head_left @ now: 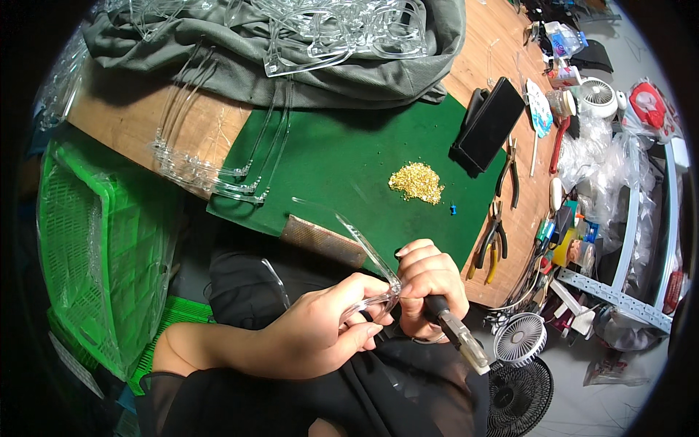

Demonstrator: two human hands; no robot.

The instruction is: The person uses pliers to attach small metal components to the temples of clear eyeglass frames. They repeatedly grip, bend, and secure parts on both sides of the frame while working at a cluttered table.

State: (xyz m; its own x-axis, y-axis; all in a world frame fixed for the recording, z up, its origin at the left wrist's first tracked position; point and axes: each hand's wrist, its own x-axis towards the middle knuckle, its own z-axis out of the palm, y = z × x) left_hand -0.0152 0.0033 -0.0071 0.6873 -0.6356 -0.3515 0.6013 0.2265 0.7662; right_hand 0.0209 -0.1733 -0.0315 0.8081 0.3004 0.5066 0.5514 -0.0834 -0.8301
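My left hand (328,324) is closed around a clear plastic eyeglass frame (368,251); one temple arm reaches up over the green mat and another part sticks out left of the wrist. My right hand (433,284) is wrapped round a black-gripped tool (460,336) with a grey body, whose pale end slants to the lower right. Its exact kind is unclear. The fingers of both hands meet at the frame's hinge corner, hiding the contact. Farther off on the mat lies a heap of tiny gold-coloured metal pieces (416,182), a small blue piece (453,210) beside it.
Several clear frames (211,175) stand at the mat's left edge. More frames (342,29) are heaped on grey cloth (218,76). A black phone (489,124) and pliers (494,237) lie at right. Green crates (109,255) stand left; small fans (519,339) are at lower right.
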